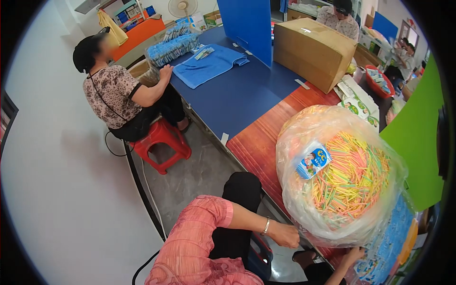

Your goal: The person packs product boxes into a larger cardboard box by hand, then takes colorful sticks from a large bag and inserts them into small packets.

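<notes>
My left hand (283, 236), with a bracelet at the wrist, is curled closed at the table edge beside a big clear plastic bag (297, 123). Whatever its fingers hold, if anything, is hidden. The bag stands open, full of short thin sticks (351, 175) in yellow, pink, orange and green. A small blue and white printed packet (314, 160) lies on top of the sticks. Lower right, my right hand (350, 259) has its fingers bent together at the near edge of several blue printed packets (387, 242) in clear plastic; I cannot make out what they grip.
A blue divider (244, 28) and a large cardboard box (313, 50) stand across the table (228, 107). A person (116, 90) sits left on a red stool (161, 145), near a blue towel (209, 66) and bundled packets (173, 47). A green panel (418, 137) rises right.
</notes>
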### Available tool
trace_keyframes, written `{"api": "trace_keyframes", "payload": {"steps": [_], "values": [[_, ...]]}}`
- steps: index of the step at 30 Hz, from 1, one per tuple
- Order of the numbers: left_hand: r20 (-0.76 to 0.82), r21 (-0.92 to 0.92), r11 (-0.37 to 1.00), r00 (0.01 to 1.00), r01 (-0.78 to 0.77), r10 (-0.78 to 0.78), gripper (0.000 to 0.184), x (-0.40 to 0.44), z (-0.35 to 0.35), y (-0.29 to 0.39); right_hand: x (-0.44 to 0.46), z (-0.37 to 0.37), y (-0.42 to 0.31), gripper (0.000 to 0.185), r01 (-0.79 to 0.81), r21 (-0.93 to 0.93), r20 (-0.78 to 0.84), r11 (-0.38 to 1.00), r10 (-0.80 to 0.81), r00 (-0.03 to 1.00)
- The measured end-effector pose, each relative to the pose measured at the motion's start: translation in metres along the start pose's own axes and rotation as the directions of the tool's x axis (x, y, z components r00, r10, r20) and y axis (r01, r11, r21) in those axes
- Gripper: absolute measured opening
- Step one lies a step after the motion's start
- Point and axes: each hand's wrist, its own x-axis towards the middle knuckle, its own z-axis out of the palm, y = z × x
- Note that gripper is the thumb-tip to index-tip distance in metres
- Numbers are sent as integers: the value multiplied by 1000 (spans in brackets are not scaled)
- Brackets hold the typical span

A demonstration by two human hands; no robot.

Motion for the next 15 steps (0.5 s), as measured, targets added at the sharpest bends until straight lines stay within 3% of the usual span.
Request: {"api": "trace_keyframes", "payload": {"steps": [5,7,9,11,13,15], "values": [[65,90,989,990,118,-124,21,-4,29,-14,-2,3,-2,45,47,-6,-6,999,-47,999],[170,235,955,959,184,-226,23,-17,53,-28,-2,6,-1,45,75,-15,-28,997,-76,997],[290,321,910,887,264,-360,28,-28,74,-39,-2,6,-3,44,24,6,-41,1000,-24,999],[426,360,858,753,367,-501,33,-36,84,-43,0,3,-4,44,-11,-28,-58,1000,9,998],[480,349,866,725,358,-493,33,-28,68,-35,3,2,-2,43,-36,-113,-73,993,28,997],[477,328,879,743,346,-470,33,-23,58,-30,3,4,-2,42,-49,-41,-64,998,46,997]]}}
